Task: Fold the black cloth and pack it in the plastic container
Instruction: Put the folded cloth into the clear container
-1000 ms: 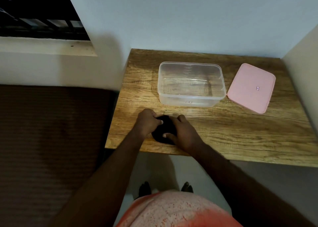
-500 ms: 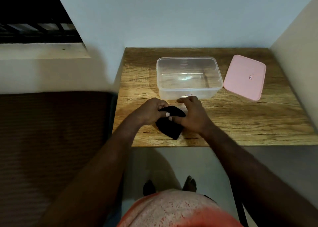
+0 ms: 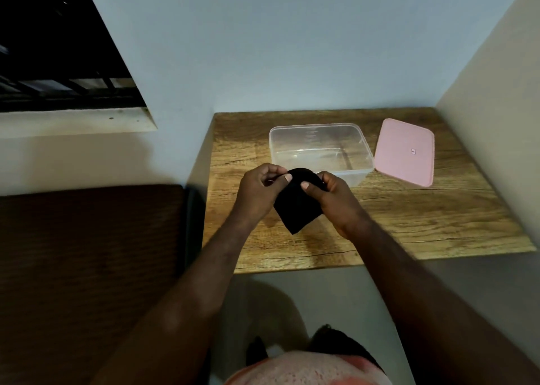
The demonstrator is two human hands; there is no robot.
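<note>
Head view, looking down at your two bare arms reaching over a small wooden table (image 3: 409, 224) set in a corner of the room.

Your left hand (image 3: 260, 186) and right hand (image 3: 333, 197) are raised side by side just in front of the near wall of the clear plastic container (image 3: 273, 151). Each hand pinches the top edge of the black cloth (image 3: 295, 206) between thumb and curled fingers, the left at the upper left and the right at the upper right. The cloth hangs between them as a small, compact dark piece with one corner pointing down. It appears to hang clear of the tabletop, with a faint shadow below it.

A second ago both hands were pressing the cloth flat on the table near its front edge. Half a second ago they had gathered it at the top, low against the wood. Now it is lifted and carried closer to the container.

This suggests the folding is finished, or nearly so, and the packing step is starting. The container is open and looks empty, and the cloth is not yet inside. The pink lid (image 3: 404, 151) lies off to the right, just beside the container; you cannot tell whether the two touch.

The next move likely calls for carrying the cloth over the near rim and lowering it in without letting the folds drop open.
</note>
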